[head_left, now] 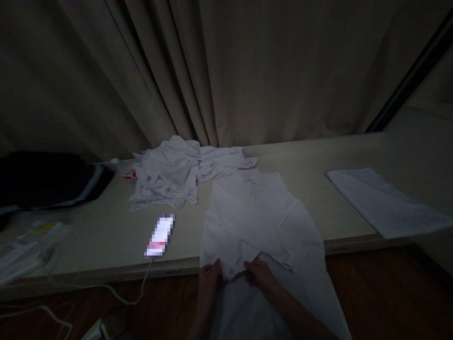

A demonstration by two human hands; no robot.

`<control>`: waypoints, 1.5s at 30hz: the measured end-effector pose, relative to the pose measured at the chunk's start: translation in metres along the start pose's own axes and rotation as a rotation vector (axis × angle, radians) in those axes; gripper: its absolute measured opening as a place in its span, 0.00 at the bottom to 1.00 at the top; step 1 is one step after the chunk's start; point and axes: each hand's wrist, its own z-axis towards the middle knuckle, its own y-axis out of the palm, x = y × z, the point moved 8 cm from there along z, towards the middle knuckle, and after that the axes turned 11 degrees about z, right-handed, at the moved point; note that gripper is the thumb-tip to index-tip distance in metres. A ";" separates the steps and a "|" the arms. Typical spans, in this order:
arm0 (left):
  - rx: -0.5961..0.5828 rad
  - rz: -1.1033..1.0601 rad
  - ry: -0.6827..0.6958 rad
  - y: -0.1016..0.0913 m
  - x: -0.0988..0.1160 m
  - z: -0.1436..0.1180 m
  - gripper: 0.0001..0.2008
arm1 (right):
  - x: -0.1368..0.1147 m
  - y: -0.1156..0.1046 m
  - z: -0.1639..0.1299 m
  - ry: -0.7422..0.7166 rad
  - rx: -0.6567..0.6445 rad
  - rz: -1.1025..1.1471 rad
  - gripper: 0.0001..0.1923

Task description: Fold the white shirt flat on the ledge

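A white collared shirt (251, 208) lies spread front up, its collar toward the curtain and its lower part over the ledge's front edge. My left hand (211, 274) pinches the shirt cloth near its left side. With thumb and fingers closed, my right hand (260, 274) grips a fold of the same shirt a short way to the right. Between the hands the cloth is bunched and lifted a little. Beneath the shirt, a larger white cloth (304, 264) hangs down toward me. Dim light hides the finer detail of the fingers.
Behind the shirt, to the left, lies a crumpled heap of white clothes (170, 170). A lit phone (160, 236) with a white cable (143, 283) rests near the front edge. Folded white cloth (382, 200) lies at right, a dark bag (46, 179) at far left. A curtain (283, 71) hangs behind.
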 end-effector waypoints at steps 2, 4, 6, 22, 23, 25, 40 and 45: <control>0.036 0.002 -0.042 -0.003 -0.002 0.005 0.31 | -0.001 0.001 -0.002 -0.002 -0.018 0.037 0.14; 0.051 0.026 -0.026 -0.005 -0.001 0.011 0.34 | -0.002 0.002 -0.004 -0.001 -0.035 0.072 0.13; 0.060 0.043 0.000 -0.007 0.000 0.015 0.34 | -0.002 0.003 -0.005 0.004 -0.053 0.107 0.12; -0.056 0.231 0.080 -0.007 0.010 0.010 0.28 | -0.005 0.000 -0.001 -0.029 0.005 0.263 0.19; -0.040 0.254 0.098 -0.009 0.011 0.011 0.27 | -0.003 0.000 0.001 -0.023 0.009 0.262 0.20; -0.055 0.261 0.112 -0.011 0.012 0.013 0.24 | 0.000 -0.002 0.004 -0.019 0.002 0.257 0.23; -0.090 0.202 0.113 0.000 0.008 0.012 0.22 | -0.013 0.016 -0.007 0.005 -0.239 0.434 0.23; -0.067 0.264 0.114 -0.008 0.005 0.016 0.18 | -0.013 -0.001 0.001 0.007 -0.011 0.483 0.20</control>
